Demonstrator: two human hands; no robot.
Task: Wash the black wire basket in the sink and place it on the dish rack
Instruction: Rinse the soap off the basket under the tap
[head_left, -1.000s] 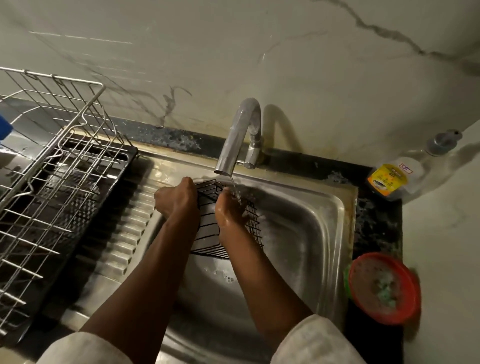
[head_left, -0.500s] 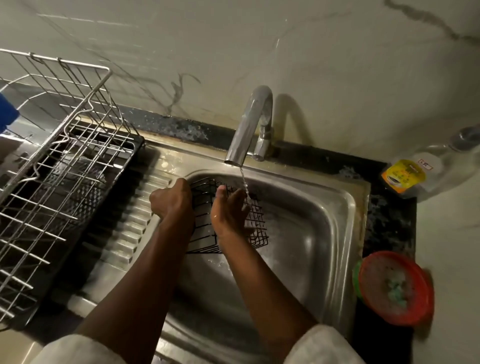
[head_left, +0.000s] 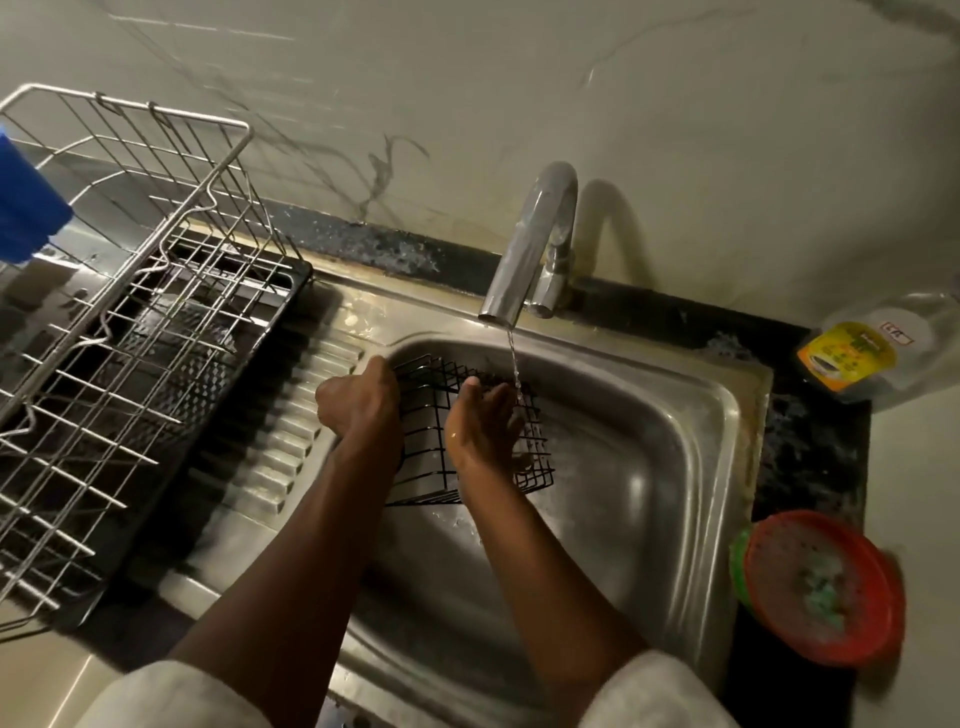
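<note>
Head view, the only one I have from here. Black wire basket (head_left: 423, 441) is held inside the sink (head_left: 649, 467), tipped on its side near the basin's left wall, with its upper edge under the thin stream of water (head_left: 514, 364) from the tap (head_left: 530, 244). I judge it is placed there so the water runs through the mesh.

Left hand (head_left: 358, 400) is clenched round the basket's left rim, apparently to steady it at that tilt. Right hand (head_left: 480, 421) lies on the basket's upper face with fingers stretched out and grasping nothing; its fingertips touch the stream, which I read as rubbing or rinsing the wires. I judge the washing step is under way and the move to the rack is not yet begun.

Dish rack (head_left: 130, 291) stands left of the sink on a black tray (head_left: 291, 291), beyond the ribbed drainer (head_left: 291, 441), near enough for a short carry.

Count:
- one basket
- one tap
- one stream
- one rack
- two hands
- two pale sleeves
- one bottle (head_left: 862, 358) lying at the right
- one red bowl (head_left: 821, 582) with a green rim beneath it
- one blue item (head_left: 26, 208) at the left edge, too cropped to identify
</note>
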